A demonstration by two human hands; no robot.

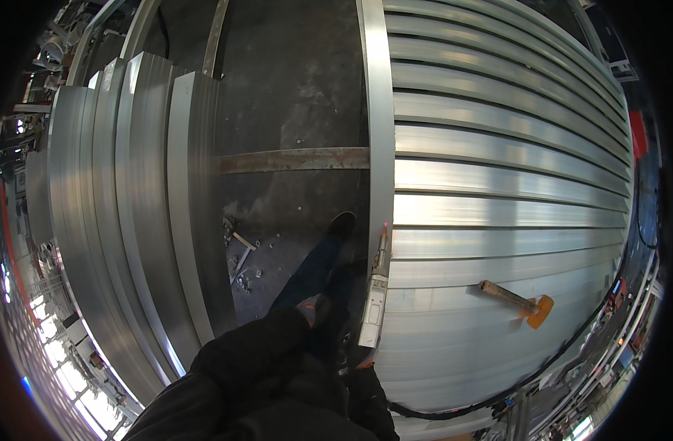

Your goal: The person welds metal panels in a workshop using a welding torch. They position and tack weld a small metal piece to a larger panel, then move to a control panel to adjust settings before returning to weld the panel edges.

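My left hand (pixel 311 309), in a greyish glove with some orange, hangs in front of my legs; its fingers are too small and dark to read. Low beside the long metal rail is my right hand (pixel 361 362), mostly hidden in shadow, with a bit of orange at the dark sleeve. Just above it, along the rail (pixel 378 110), lies a long hand tool (pixel 375 309) with a pale rectangular body and a slim metal front ending in a red tip. Whether my right hand touches this tool is unclear.
To the right, silvery metal slats (pixel 498 176) form a wide panel, bearing an orange-headed mallet (pixel 540 312). Stacked metal profiles (pixel 149 184) stand at my left. A rusty crossbar (pixel 300 159) spans the gap ahead; metal scraps (pixel 245 257) litter the floor. A black cable (pixel 483 406) curves along the panel's near edge.
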